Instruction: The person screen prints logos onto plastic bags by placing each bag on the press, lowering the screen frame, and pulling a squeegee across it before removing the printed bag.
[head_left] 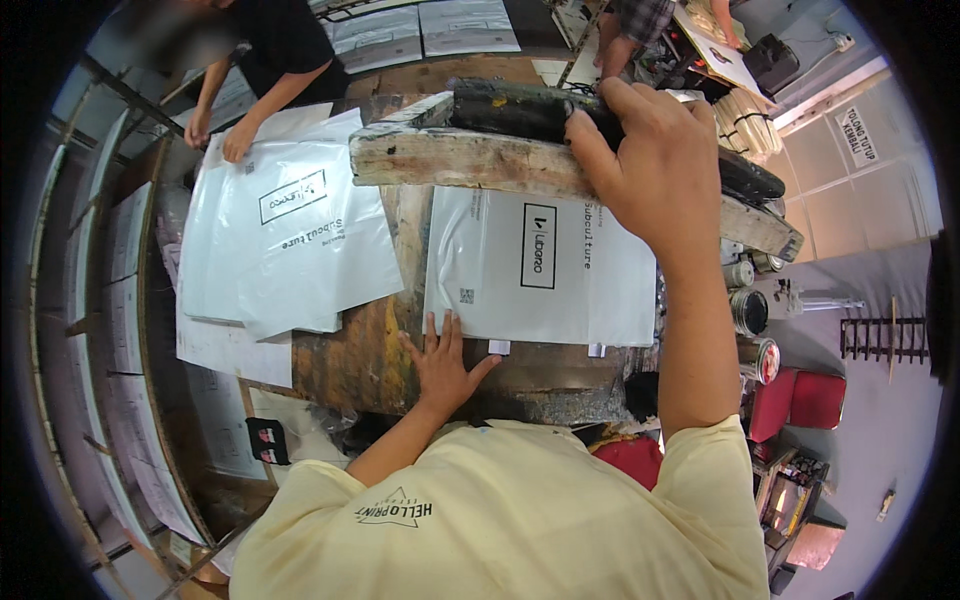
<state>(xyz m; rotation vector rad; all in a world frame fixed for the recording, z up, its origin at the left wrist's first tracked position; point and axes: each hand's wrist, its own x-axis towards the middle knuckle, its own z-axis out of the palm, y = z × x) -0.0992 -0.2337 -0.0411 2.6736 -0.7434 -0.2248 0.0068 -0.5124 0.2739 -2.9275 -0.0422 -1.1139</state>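
Observation:
A wooden screen-printing frame, paint-stained and worn, is raised and tilted over the far part of the work table. A thick black bar lies along it; whether it is a squeegee cannot be made out. My right hand is closed over the bar and the frame's edge, the arm stretched forward. Under the frame lies a white plastic bag with black printing, its far part hidden. Flat on the table, my left hand has its fingers spread, their tips at the bag's near edge.
More printed bags lie in a stack at left, where another person's hands touch the edge. Drying racks stand far left. Paint cans line the right side, near a red chair. Another person works at the far right.

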